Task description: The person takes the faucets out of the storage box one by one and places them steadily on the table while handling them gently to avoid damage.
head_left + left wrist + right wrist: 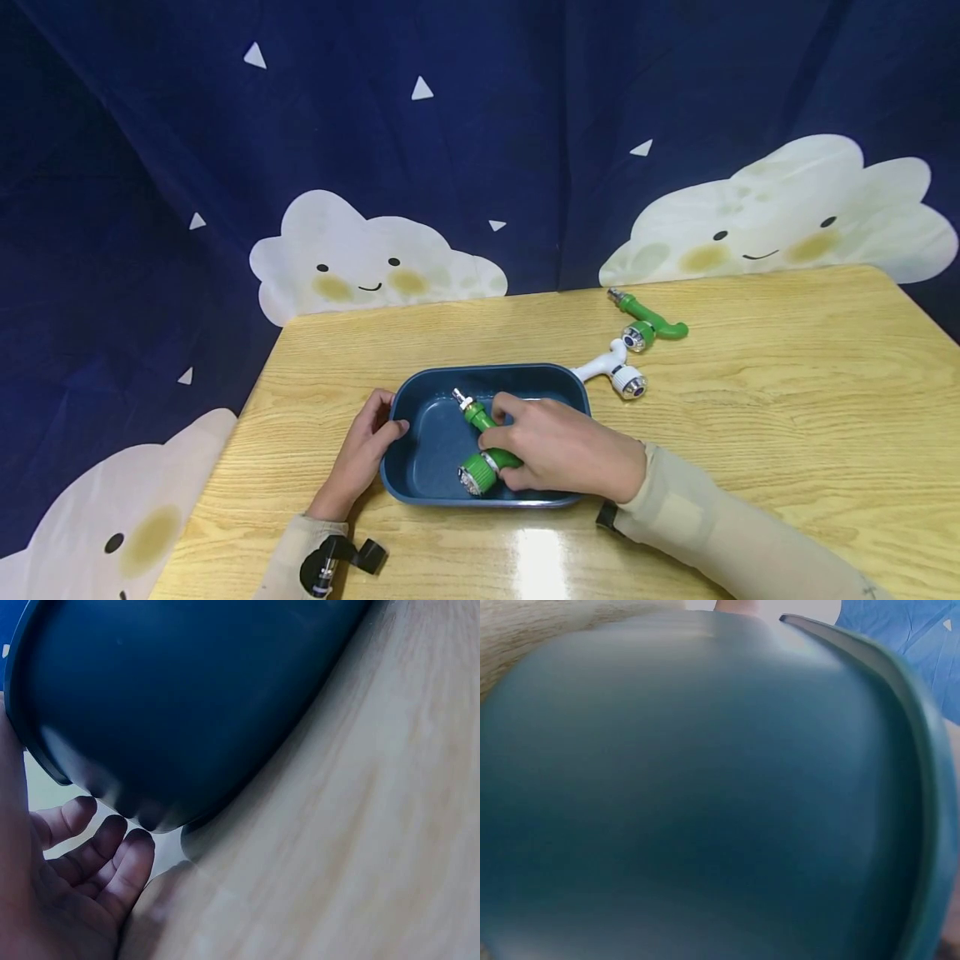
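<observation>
A dark blue oblong plastic basin (432, 450) stands on the wooden table. My left hand (360, 457) holds its left end, thumb over the rim and the other fingers outside; in the left wrist view, fingertips (139, 844) meet the basin's outer wall (172, 712). Inside the basin, my right hand (562, 446) grips a green faucet (480, 417) by its body. The faucet's ribbed round knob points toward the near side and its metal threaded end toward the far left. The basin's outer wall (705, 787) fills most of the right wrist view, hiding the right fingers there.
A white faucet (603, 365) lies just beyond the basin's far right corner. Behind it, a second green faucet (651, 318) lies near the back edge of the table (787, 400). A dark blue curtain (487, 150) with smiling clouds hangs behind.
</observation>
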`<state>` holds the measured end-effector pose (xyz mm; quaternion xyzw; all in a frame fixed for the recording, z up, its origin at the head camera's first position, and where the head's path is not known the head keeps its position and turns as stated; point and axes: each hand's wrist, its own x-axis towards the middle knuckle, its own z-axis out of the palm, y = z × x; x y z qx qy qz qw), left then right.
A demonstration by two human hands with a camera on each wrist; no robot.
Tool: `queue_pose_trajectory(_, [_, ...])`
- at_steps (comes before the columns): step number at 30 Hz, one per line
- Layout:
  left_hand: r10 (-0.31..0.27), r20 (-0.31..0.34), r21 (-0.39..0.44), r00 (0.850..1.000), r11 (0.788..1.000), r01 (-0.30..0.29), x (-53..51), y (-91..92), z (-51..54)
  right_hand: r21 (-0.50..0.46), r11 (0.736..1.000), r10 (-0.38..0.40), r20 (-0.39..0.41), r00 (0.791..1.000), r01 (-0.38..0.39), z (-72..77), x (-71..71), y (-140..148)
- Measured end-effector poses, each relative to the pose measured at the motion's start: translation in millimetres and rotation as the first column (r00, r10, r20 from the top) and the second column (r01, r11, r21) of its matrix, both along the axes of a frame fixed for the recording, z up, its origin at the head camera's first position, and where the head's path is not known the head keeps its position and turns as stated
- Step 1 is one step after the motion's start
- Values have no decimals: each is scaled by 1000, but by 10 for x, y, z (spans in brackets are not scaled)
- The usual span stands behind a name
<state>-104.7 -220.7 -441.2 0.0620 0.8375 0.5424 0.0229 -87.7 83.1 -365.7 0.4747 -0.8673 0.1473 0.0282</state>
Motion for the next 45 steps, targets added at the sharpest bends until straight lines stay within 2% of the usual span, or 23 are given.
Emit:
queue_pose_trajectory(7, [2,1,-2,1000,1000,-2,-1,0,-3,-7,1000,1,-33,999,-1,4,-7,0])
queue_pose_trajectory(45, [-7,-9,13,1000,1000,7,-13,-9,-13,1,1000,-10,-64,998,10,12,-18,24])
